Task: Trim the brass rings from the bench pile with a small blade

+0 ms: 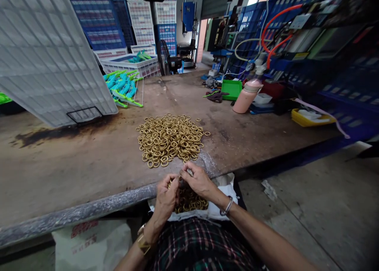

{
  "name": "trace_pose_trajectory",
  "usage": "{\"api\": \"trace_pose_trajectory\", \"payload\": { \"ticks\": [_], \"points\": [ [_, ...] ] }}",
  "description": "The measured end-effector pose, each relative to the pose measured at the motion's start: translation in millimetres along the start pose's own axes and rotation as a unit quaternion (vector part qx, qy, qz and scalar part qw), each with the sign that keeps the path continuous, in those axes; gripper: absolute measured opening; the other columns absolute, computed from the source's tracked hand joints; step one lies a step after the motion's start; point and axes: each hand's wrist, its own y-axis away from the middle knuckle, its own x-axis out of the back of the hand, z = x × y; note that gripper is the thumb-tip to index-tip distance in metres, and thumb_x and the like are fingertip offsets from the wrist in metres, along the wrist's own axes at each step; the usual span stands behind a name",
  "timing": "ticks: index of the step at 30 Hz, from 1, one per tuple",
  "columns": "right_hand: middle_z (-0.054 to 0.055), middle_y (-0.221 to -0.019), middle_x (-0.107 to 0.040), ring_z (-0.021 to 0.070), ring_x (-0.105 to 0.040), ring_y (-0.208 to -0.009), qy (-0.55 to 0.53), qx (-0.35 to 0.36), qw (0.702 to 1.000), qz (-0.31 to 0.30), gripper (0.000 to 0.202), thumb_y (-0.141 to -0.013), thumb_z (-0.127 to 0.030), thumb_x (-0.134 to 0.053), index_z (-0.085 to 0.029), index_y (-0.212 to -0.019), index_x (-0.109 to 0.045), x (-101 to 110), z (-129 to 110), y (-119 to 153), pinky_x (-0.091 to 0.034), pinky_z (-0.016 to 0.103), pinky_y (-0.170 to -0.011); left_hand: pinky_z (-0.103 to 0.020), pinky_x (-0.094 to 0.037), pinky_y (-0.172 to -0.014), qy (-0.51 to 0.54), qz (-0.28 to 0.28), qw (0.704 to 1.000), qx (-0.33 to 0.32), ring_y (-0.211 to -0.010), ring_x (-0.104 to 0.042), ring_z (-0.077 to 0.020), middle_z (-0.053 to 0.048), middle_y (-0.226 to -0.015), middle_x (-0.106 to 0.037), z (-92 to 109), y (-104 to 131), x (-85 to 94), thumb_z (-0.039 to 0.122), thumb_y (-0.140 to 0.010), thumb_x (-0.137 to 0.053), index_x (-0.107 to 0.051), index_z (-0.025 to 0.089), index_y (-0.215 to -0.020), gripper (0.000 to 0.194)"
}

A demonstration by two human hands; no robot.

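Brass rings (170, 139) lie heaped on the surface (89, 156) near its front edge, with more in the white bag (213, 213) below the hands. The left hand (166, 196) has its grip curled round at least one ring; the right hand (199, 181) pinches close beside it, on what I cannot tell. Fingers slackening there could drop a ring, and a sleeve or wrist brushing the heap could send some past the bag onto the floor (296, 215).
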Motion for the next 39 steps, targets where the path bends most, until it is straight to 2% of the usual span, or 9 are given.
{"api": "trace_pose_trajectory", "payload": {
  "ticks": [5,8,12,15,20,29,33,36,39],
  "points": [
    [-0.007,-0.056,-0.041,0.0085,-0.038,-0.053,0.016,-0.012,1.000,0.002,0.013,-0.079,-0.030,-0.046,-0.019,-0.073,-0.049,-3,-3,0,-0.029,0.020,-0.051,-0.013,-0.024,-0.032,0.060,-0.050,0.994,0.073,-0.040,-0.038,-0.0035,0.006,-0.062,-0.049,3,2,-0.7,0.048,-0.071,-0.059,-0.053,0.019,-0.084,0.032],
    [-0.007,-0.056,-0.046,0.0090,-0.041,-0.053,0.008,-0.011,1.000,-0.010,0.014,-0.081,-0.030,-0.044,-0.019,-0.075,-0.050,-3,-2,-1,-0.031,0.020,-0.053,-0.013,-0.024,-0.033,0.064,-0.060,0.993,0.080,-0.040,-0.037,-0.0029,0.005,-0.061,-0.048,5,3,-0.4,0.046,-0.071,-0.059,-0.051,0.018,-0.080,0.030],
    [-0.003,-0.060,-0.054,0.0105,-0.048,-0.056,0.012,-0.018,1.000,-0.003,0.017,-0.084,-0.026,-0.037,-0.018,-0.075,-0.050,-4,6,-3,-0.033,0.021,-0.056,-0.013,-0.024,-0.033,0.066,-0.054,0.994,0.069,-0.040,-0.035,-0.0028,0.006,-0.060,-0.048,6,2,-0.7,0.045,-0.072,-0.058,-0.050,0.017,-0.077,0.030],
    [-0.001,-0.062,-0.055,0.0116,-0.048,-0.057,0.107,0.014,0.994,0.003,0.016,-0.084,-0.022,-0.038,-0.018,-0.080,-0.052,-3,11,-1,-0.031,0.022,-0.056,-0.013,-0.025,-0.032,0.062,-0.047,0.995,0.062,-0.040,-0.035,-0.0030,0.006,-0.059,-0.049,5,1,-1.1,0.046,-0.072,-0.058,-0.050,0.017,-0.076,0.030],
    [0.002,-0.069,-0.060,0.0137,-0.050,-0.061,0.277,0.055,0.956,-0.084,0.019,-0.076,-0.014,-0.042,-0.017,-0.090,-0.055,-1,11,6,-0.027,0.024,-0.057,-0.014,-0.027,-0.033,0.033,-0.037,0.998,0.033,-0.039,-0.035,-0.0033,0.006,-0.060,-0.049,1,0,-0.7,0.048,-0.072,-0.057,-0.050,0.017,-0.075,0.031],
    [0.007,-0.079,-0.064,0.0170,-0.056,-0.069,0.353,0.040,0.925,-0.138,0.027,-0.075,-0.012,-0.040,-0.016,-0.099,-0.052,-3,5,5,-0.029,0.025,-0.058,-0.017,-0.028,-0.036,-0.083,-0.030,0.995,-0.045,-0.037,-0.033,-0.0053,0.007,-0.049,-0.041,2,1,2.9,0.050,-0.076,-0.050,-0.047,0.018,-0.067,0.033],
    [0.009,-0.078,-0.065,0.0181,-0.058,-0.068,0.392,-0.001,0.912,-0.124,0.026,-0.077,-0.011,-0.038,-0.014,-0.100,-0.051,4,9,0,-0.030,0.026,-0.057,-0.018,-0.028,-0.038,-0.141,-0.055,0.985,-0.079,-0.038,-0.034,-0.0052,0.007,-0.046,-0.038,11,16,-2.4,0.044,-0.079,-0.049,-0.050,0.017,-0.064,0.030],
    [0.009,-0.077,-0.065,0.0185,-0.059,-0.067,0.412,-0.032,0.907,-0.080,0.025,-0.079,-0.012,-0.038,-0.013,-0.100,-0.051,10,16,-5,-0.031,0.026,-0.057,-0.017,-0.026,-0.036,-0.112,-0.133,0.985,-0.010,-0.036,-0.032,-0.0046,0.007,-0.046,-0.039,14,30,-8.3,0.041,-0.079,-0.048,-0.050,0.017,-0.065,0.028],
    [0.008,-0.081,-0.065,0.0182,-0.059,-0.072,0.394,-0.032,0.918,-0.023,0.024,-0.080,-0.013,-0.040,-0.015,-0.102,-0.050,13,22,-10,-0.032,0.025,-0.061,-0.016,-0.021,-0.032,-0.044,-0.166,0.976,0.135,-0.036,-0.033,-0.0040,0.004,-0.051,-0.047,4,33,-9.1,0.037,-0.076,-0.054,-0.050,0.016,-0.065,0.024]
  ]
}}
